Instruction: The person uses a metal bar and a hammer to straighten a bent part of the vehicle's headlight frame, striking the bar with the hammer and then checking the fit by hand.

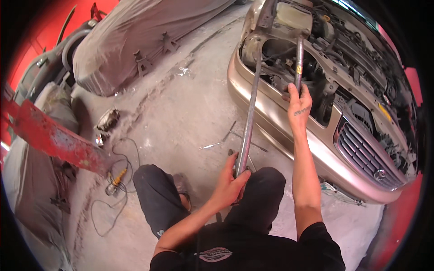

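Left hand (230,186): closed round near end of long metal bar (251,108). Right hand (299,106): gripping shorter bar (299,63). Both bars run forward to car front; far-end contact unclear. Beside right hand: headlamp opening (281,77), no lamp seated; grille (361,147) and bumper (332,168) on. Judged mid-work; lamp outstanding.
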A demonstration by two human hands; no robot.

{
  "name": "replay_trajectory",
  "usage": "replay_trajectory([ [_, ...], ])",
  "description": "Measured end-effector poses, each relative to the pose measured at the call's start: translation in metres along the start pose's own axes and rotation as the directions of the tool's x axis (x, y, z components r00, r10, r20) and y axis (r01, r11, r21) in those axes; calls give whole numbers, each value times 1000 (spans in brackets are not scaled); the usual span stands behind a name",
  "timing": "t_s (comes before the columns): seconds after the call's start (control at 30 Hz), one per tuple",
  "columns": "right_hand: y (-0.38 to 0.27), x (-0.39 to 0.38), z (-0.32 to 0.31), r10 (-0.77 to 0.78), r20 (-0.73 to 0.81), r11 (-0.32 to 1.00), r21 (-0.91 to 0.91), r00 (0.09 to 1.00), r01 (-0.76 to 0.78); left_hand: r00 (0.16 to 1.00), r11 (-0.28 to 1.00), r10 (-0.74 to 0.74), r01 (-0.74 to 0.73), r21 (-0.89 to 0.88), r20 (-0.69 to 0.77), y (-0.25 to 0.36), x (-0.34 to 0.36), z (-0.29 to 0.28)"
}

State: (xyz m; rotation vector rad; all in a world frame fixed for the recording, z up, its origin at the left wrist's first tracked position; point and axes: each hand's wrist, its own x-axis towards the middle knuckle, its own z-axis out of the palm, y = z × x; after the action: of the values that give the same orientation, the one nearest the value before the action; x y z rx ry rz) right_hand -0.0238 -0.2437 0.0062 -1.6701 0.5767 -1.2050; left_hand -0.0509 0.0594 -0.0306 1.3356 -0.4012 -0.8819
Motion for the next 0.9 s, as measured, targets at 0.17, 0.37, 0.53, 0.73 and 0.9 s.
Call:
replay_trajectory([
  [0.17, 0, 0, 6, -9, -34, 999, 50, 999, 11, 998, 999, -42, 41, -20, -38, 14, -2, -9],
  [0.37, 17, 6, 1, 77, -66, 989, -124, 995, -85, 1000, 1000, -14, 14, -11, 2, 21, 15, -35],
  [0.53, 14, 3, 7, 36, -121, 962, -266, 992, -67, 998, 1000, -20, 19, 16, 65, 20, 33, -54],
  [0.73, -1, -4, 19, 39, -148, 959, -274, 988, -79, 990, 1000, -11, 10, 7, 138, 11, 62, -82],
  [0.9, -7, -7, 18, 65, -188, 933, -338, 980, -126, 983, 999, 13, -18, 26, 185, 6, 85, -104],
])
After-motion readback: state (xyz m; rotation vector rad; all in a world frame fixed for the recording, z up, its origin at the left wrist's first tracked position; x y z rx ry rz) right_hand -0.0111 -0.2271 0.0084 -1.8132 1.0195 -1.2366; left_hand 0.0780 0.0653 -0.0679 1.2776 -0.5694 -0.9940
